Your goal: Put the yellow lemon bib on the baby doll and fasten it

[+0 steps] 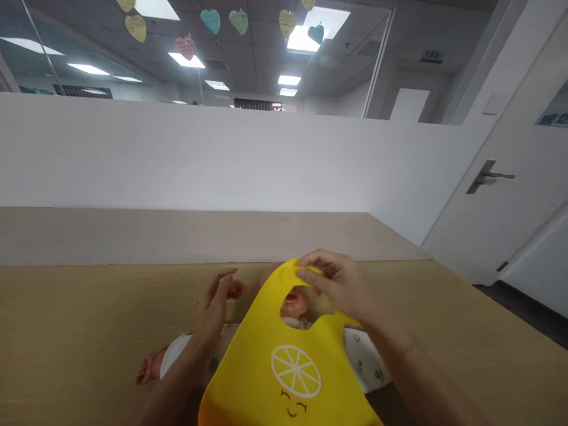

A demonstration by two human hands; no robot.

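Observation:
A yellow bib [248, 355] with a white lemon slice and a smiling face hangs over a baby doll lying on the wooden table. Through the bib's neck opening part of the doll's head [296, 302] shows; most of its body is covered. My right hand [335, 281] pinches the top of the bib's neck strap between thumb and fingers. To the left of the bib, my left hand [223, 293] is raised with its fingers apart, touching nothing. The doll's arm [151, 367] sticks out of a white sleeve at the left, and patterned white cloth [366, 358] shows at the right.
The wooden table [80, 319] runs up to a raised ledge [186, 236] below a white wall [199, 157]. A window with heart-shaped notes [210, 21] is above it. At the right stands a white door with a metal handle [488, 176].

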